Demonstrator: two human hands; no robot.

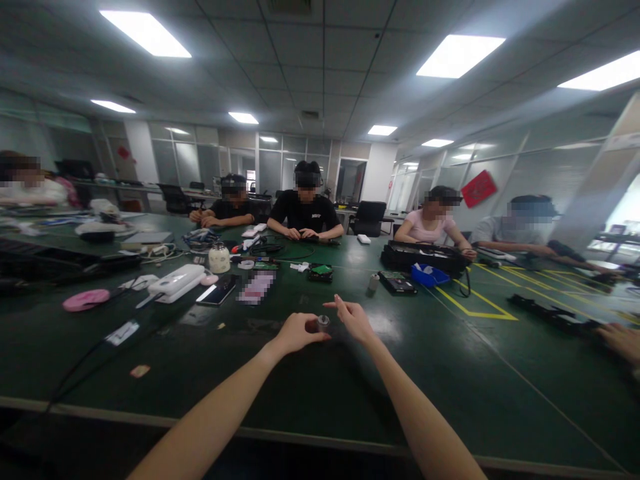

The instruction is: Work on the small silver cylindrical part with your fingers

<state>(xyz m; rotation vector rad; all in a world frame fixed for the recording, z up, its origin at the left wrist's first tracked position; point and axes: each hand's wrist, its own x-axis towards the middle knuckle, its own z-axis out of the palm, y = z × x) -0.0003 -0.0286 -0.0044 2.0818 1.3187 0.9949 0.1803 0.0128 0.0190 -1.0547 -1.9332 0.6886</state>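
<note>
My left hand (300, 332) is closed around a small silvery metal cylinder (323, 322), thumb and fingers on its sides, close to the green tabletop. Its narrower top part points up. To the right of the cylinder, and apart from it, is my right hand (353, 319). Its index finger stretches out to the left and another digit points up; no object shows in it. A second, similar metal cylinder (373, 282) stands upright farther back on the table.
Beyond my hands lie a green circuit board part (320, 272), a black drive (397, 281) and a blue tray (430, 275). Leftward are a phone (219, 291), a white power strip (177, 283) with a cable and a pink roll (86, 300). Several people sit around the table.
</note>
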